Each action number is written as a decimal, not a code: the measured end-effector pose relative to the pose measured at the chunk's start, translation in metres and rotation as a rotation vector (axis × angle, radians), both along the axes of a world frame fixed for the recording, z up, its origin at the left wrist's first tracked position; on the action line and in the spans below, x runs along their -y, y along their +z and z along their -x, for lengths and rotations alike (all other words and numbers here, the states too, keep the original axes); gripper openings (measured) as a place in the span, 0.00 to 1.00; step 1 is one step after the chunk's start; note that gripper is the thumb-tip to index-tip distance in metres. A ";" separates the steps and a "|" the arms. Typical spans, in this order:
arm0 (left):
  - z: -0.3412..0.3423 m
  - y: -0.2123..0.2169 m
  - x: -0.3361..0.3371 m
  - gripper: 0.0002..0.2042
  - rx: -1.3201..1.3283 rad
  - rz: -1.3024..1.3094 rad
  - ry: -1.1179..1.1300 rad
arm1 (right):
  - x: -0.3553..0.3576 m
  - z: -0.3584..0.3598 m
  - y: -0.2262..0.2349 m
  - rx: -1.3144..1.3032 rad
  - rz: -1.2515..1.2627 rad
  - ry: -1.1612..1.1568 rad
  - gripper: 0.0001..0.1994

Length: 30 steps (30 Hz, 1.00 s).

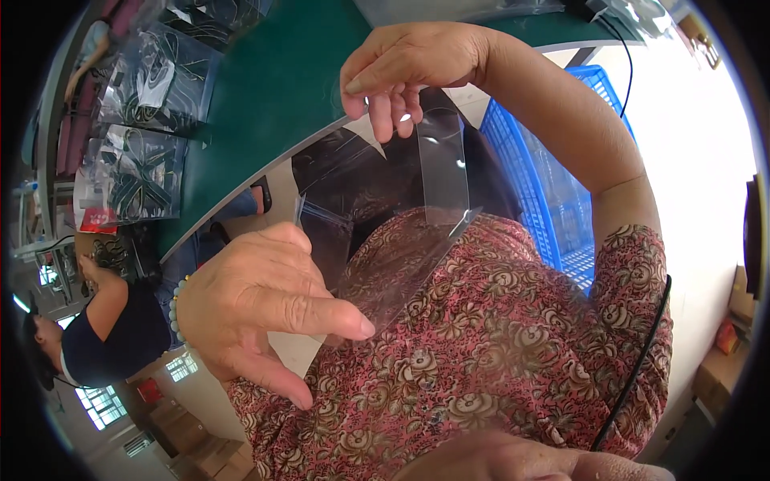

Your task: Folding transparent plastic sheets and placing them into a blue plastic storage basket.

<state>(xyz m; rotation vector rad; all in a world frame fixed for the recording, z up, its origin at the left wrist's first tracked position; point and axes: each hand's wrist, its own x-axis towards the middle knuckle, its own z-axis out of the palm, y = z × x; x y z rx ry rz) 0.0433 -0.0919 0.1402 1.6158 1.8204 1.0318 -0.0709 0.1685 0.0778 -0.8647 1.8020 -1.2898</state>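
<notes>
A thin clear plastic bag (446, 172) with shiny folds stretches between my hands, above my lap and the flowered clothing. My left hand (269, 309), with a beaded bracelet at its wrist, is at the bag's lower left side. Its thumb and index finger stand apart, while the other fingers curl in where the film's edge comes out. Higher up, by the table edge, my right hand (405, 68) bends down from the wrist. Its thumb and index finger are pinched together, seemingly on the film, and the other fingers hang against the bag.
A green table (265, 88) lies ahead, with packed clear bags (144, 172) holding dark cords at its left. A blue plastic crate (545, 184) stands on the right, below my arm. Another person (120, 313) sits at the left. Cardboard boxes (180, 429) are at lower left.
</notes>
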 end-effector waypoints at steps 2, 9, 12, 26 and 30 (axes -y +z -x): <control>0.007 0.004 -0.006 0.35 0.084 0.032 -0.027 | -0.003 -0.002 0.005 0.067 0.027 0.029 0.18; 0.025 -0.035 -0.007 0.50 0.399 -0.363 0.339 | -0.006 0.000 0.008 -0.042 0.063 -0.051 0.18; 0.025 -0.043 -0.026 0.42 0.445 -0.453 0.704 | -0.004 -0.007 0.012 -0.052 0.019 -0.060 0.17; 0.031 -0.057 -0.014 0.26 -0.657 -0.308 1.134 | 0.017 -0.045 0.008 -0.865 -0.069 -0.385 0.17; 0.015 -0.059 0.000 0.20 -0.012 -0.385 1.132 | 0.017 -0.048 0.003 -0.759 -0.104 -0.394 0.20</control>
